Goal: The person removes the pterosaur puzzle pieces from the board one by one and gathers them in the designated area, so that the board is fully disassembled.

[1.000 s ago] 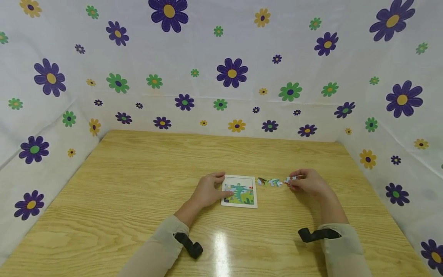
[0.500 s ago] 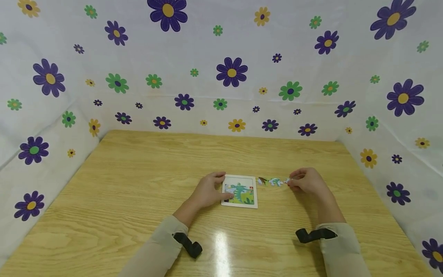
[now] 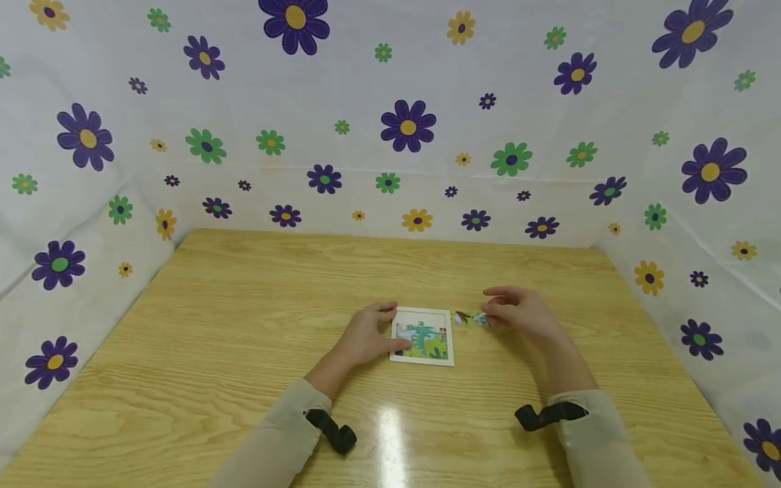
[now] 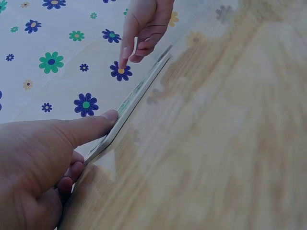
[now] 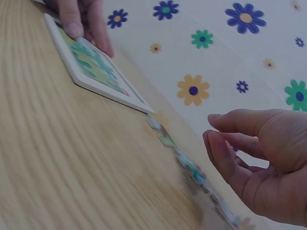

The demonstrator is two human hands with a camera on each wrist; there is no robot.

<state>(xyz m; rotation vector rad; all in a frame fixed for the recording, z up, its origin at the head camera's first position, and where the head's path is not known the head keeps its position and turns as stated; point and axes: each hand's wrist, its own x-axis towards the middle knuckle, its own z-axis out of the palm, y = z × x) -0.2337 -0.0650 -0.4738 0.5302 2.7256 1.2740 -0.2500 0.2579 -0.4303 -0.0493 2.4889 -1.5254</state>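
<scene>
A square jigsaw puzzle (image 3: 449, 346) in a white frame lies on the table, its dinosaur picture filled in the lower part and the top strip bare. My left hand (image 3: 366, 335) holds it at the left side, thumb on the face and fingers at the edge. To the right of the frame lie loose jigsaw pieces (image 3: 464, 318) in a row, shown edge-on in the right wrist view. Just above the row's right part is my right hand (image 3: 518, 312), partly hiding it. Between its thumb and forefinger there is a gap with nothing in it (image 5: 268, 158).
Everything rests on a wood-grain table (image 3: 274, 285). A white cloth (image 3: 342, 81) printed with flowers rises at the back and both sides. Dark straps with camera mounts (image 3: 332, 432) sit on both wrists.
My right hand set down the jigsaw piece it was pinching at the row's right end, let go and moved left over the row. The left hand stays at the puzzle.
</scene>
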